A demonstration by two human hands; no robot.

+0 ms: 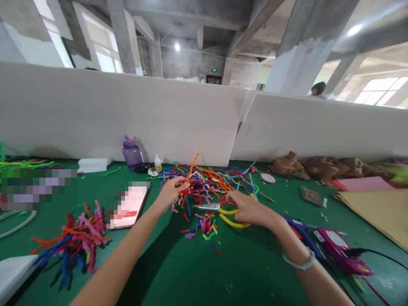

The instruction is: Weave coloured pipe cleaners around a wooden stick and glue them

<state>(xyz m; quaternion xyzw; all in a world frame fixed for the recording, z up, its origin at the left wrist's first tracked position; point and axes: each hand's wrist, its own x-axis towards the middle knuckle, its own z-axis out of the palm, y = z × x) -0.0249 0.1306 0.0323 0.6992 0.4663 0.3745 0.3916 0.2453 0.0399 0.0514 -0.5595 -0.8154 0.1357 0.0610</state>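
Note:
My left hand [174,193] is closed in a pinch on an orange pipe cleaner [193,165], whose end sticks up above the fingers. Scissors [208,207] with red and yellow handles are held in my right hand [245,207], blades pointing left beneath the left fingertips. Behind both hands spreads a tangled heap of long, crinkled pipe cleaners [219,180] in many colours. Short cut pieces [206,224] in pink, yellow, green and blue lie scattered on the green table [191,276] under the blades.
At left are a bunch of pipe cleaners [79,238] and a phone [129,206]. A purple bottle [132,153] and a small glue bottle [157,162] stand by the white partition [127,110]. To the right lie a magenta device [342,250] with a cable and brown paper [376,208].

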